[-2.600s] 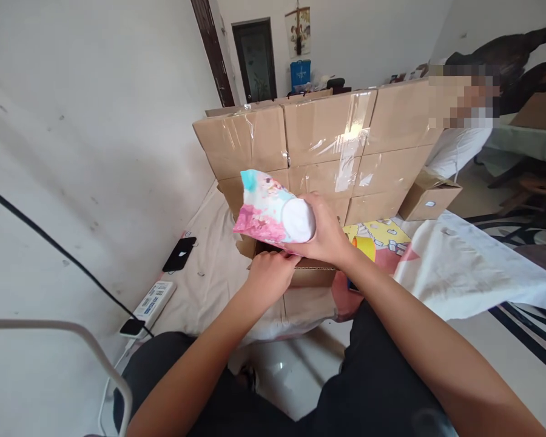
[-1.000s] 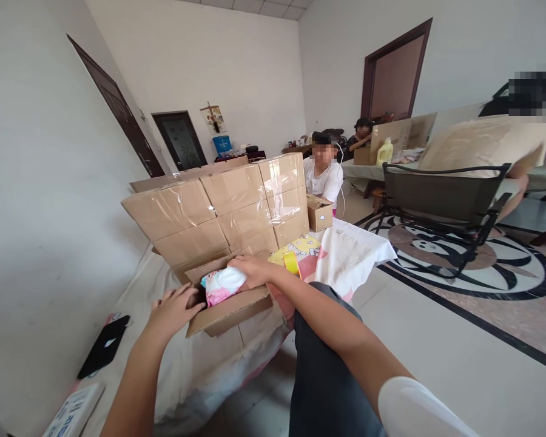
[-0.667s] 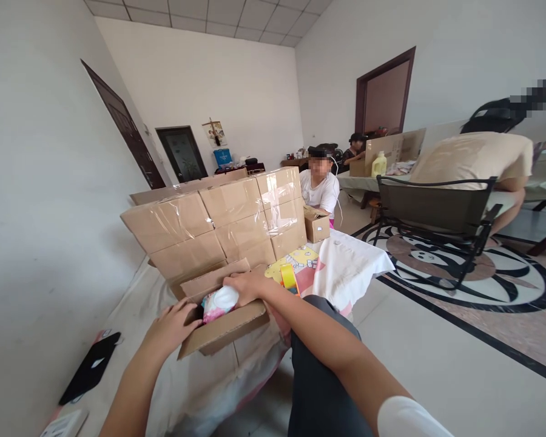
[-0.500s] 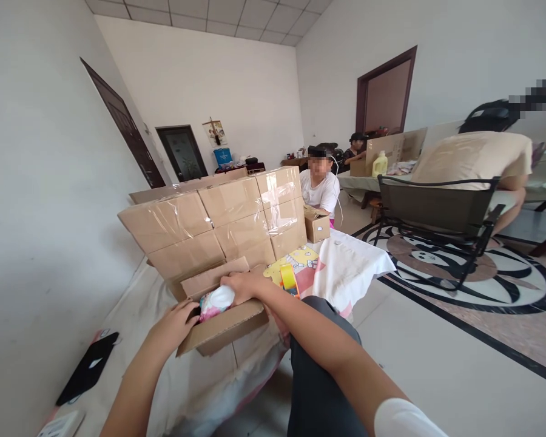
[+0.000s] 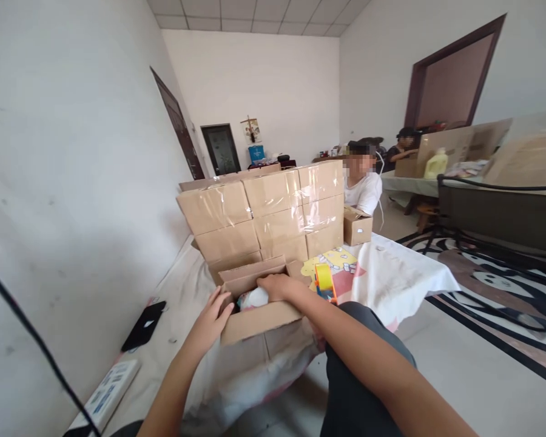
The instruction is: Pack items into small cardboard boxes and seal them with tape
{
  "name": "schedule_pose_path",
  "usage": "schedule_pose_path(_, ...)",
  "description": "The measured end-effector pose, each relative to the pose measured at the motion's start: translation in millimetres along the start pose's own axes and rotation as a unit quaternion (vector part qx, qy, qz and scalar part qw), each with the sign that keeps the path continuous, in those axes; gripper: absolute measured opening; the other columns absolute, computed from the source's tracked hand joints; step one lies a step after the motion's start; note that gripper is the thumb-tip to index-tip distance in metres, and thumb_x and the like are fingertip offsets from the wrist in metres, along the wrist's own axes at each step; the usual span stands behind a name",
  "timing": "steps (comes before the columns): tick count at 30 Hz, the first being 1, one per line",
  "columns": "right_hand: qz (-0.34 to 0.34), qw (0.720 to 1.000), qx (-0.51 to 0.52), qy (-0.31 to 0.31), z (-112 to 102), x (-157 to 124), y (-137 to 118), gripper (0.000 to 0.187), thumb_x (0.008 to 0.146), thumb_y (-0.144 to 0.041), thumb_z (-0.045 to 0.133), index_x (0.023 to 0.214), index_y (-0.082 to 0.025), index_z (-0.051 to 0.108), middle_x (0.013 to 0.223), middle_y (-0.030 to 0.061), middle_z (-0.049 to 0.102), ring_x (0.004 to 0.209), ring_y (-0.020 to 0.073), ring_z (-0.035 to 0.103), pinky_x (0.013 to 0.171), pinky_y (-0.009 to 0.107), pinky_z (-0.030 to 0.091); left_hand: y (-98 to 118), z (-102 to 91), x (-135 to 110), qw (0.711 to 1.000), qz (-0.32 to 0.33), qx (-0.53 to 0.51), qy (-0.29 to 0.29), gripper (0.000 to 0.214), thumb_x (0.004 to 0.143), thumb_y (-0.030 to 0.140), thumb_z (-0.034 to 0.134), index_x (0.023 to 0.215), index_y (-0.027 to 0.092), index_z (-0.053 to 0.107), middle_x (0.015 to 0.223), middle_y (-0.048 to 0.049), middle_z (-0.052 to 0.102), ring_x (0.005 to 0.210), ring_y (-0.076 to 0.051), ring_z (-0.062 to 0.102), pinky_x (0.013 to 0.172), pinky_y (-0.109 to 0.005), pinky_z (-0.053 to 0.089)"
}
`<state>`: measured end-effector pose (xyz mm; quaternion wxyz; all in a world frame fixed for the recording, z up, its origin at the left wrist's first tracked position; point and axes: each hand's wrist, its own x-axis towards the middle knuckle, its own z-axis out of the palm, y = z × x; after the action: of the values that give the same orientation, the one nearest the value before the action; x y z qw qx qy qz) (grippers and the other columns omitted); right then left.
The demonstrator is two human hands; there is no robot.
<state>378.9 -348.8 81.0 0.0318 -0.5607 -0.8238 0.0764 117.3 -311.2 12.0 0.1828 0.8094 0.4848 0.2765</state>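
A cardboard box point(image 5: 259, 323) with raised flaps sits open on the cloth-covered table. Inside it lies a soft package point(image 5: 255, 298), white with some coloured print, partly hidden by the box wall and my hand. My left hand point(image 5: 213, 318) is curled over the box's left edge, thumb and fingertips on the cardboard. My right hand point(image 5: 277, 286) reaches into the right side of the box and grips the package's right end; its fingertips are out of sight. A tape dispenser with a yellow roll point(image 5: 324, 279) stands to the right of the box.
Stacked, taped cartons point(image 5: 277, 212) rise behind the box. A smaller carton point(image 5: 358, 228) stands at the table's far right, beside a person in white point(image 5: 364, 194). A black flat item point(image 5: 144, 326) and a white box point(image 5: 111, 388) lie to the left. A chair point(image 5: 495, 224) is at right.
The camera has turned left, so the scene sits farther right. My left hand's fingers have moved off the package's side onto the box edge. My right hand stays at the package.
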Motion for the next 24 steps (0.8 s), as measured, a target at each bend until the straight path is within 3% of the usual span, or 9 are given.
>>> schedule_pose_path(6,-0.022,0.999,-0.003,0.025,3,-4,-2,0.056,0.075,-0.037,0.078,0.123,-0.014,0.063,0.121,0.0227,0.072,0.107,0.0395,0.072,0.083,0.043,0.057,11,-4.4,-6,1.0,-0.015,-0.009,-0.01,0.058,0.095,0.051,0.045,0.145,0.021,0.052,0.17,-0.0119,0.026,0.155,-0.03,0.032,0.126,-0.051,0.03)
schedule_pose_path(11,-0.014,0.999,0.031,0.022,6,-7,-1,0.064,0.073,-0.042,0.081,0.129,-0.018,0.062,0.126,0.0187,0.072,0.109,0.0386,0.072,0.083,0.041,0.056,11,-3.6,-9,0.999,-0.01,-0.028,-0.012,0.058,0.097,0.047,0.048,0.149,0.022,0.048,0.171,-0.0119,0.025,0.157,-0.03,0.028,0.128,-0.05,0.026)
schedule_pose_path(13,-0.021,0.998,0.054,0.029,5,-8,1,0.07,0.073,-0.04,0.082,0.137,-0.024,0.06,0.133,0.0153,0.07,0.114,0.037,0.071,0.085,0.039,0.055,9,-1.4,-8,0.999,-0.014,-0.037,0.026,0.064,0.095,0.046,0.054,0.152,0.02,0.043,0.17,-0.0147,0.025,0.158,-0.032,0.023,0.128,-0.052,0.023)
schedule_pose_path(15,-0.034,0.995,0.068,0.062,3,-9,2,0.074,0.073,-0.042,0.083,0.14,-0.026,0.059,0.136,0.0135,0.069,0.117,0.036,0.069,0.088,0.039,0.054,8,0.9,-7,0.993,-0.042,-0.048,0.098,0.084,0.09,0.046,0.064,0.159,0.017,0.027,0.17,-0.0204,0.021,0.158,-0.035,0.021,0.127,-0.054,0.026)
schedule_pose_path(18,-0.017,0.985,0.09,0.143,-3,-11,5,0.069,0.078,-0.05,0.079,0.14,-0.023,0.062,0.128,0.0131,0.073,0.114,0.0341,0.07,0.09,0.039,0.054,8,1.9,-4,0.979,-0.101,-0.078,0.159,0.108,0.085,0.048,0.071,0.163,0.014,0.004,0.165,-0.0271,0.028,0.153,-0.036,0.034,0.122,-0.053,0.035)
schedule_pose_path(21,0.025,0.971,0.117,0.206,-7,-13,9,0.052,0.089,-0.045,0.068,0.135,-0.022,0.066,0.121,0.0112,0.075,0.111,0.03,0.071,0.091,0.037,0.053,13,-0.9,-2,0.975,-0.105,-0.103,0.166,0.104,0.084,0.043,0.071,0.162,0.014,0.009,0.16,-0.0247,0.039,0.144,-0.035,0.047,0.12,-0.051,0.04)
schedule_pose_path(24,0.048,0.966,0.107,0.231,-11,-16,15,0.037,0.094,-0.034,0.061,0.126,-0.022,0.073,0.123,0.0107,0.075,0.118,0.029,0.068,0.101,0.039,0.049,20,-5.1,-4,0.974,-0.052,-0.109,0.191,0.096,0.084,0.04,0.068,0.162,0.018,0.017,0.161,-0.0204,0.04,0.139,-0.033,0.053,0.117,-0.049,0.043)
